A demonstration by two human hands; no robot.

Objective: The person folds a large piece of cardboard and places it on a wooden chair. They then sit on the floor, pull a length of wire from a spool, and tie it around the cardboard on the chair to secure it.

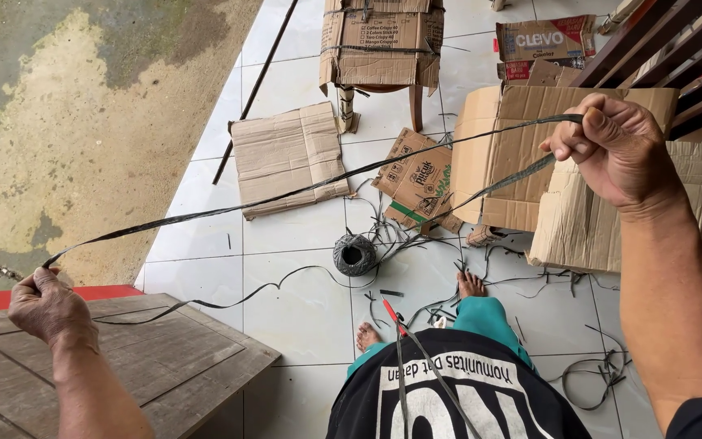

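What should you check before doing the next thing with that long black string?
1. Left hand grips one end of the black strap: ok.
2. Right hand pinches the other end: ok.
3. Strap stretched between the hands without knots: ok, none visible.
4. Strap roll upright on the tiled floor, free to feed: ok.
5. Bare feet clear of loose strap scraps: not ok, scraps lie around them.
6. Flattened cardboard within reach: cannot tell.
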